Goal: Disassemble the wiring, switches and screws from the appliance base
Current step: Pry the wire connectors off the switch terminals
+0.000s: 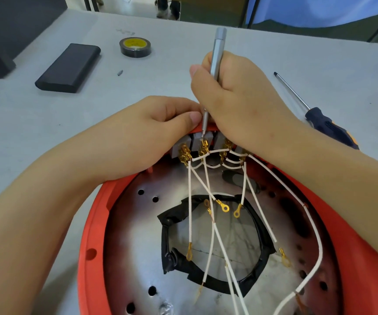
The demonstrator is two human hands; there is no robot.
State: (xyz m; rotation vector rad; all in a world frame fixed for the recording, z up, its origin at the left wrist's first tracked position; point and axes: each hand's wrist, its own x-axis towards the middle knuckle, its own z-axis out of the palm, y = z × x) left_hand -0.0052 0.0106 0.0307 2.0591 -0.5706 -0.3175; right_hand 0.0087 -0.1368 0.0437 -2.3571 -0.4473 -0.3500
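Grey switch blocks point(200, 142) with brass terminals line the red plastic appliance base's point(94, 235) far rim on the table.
Right hand point(235, 98) grips a slim metal screwdriver point(216, 57), tip on one block; left hand point(151, 130) curls over the rim; white wires point(220, 235) trail down.

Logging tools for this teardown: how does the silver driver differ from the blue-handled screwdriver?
The silver driver is gripped upright in the right hand, tip down at the grey switches; the blue-handled screwdriver lies flat on the table, untouched. The silver driver is a slim all-metal barrel; the blue-handled screwdriver has a thick dark handle and a long bare shaft. Both lie to the right side.
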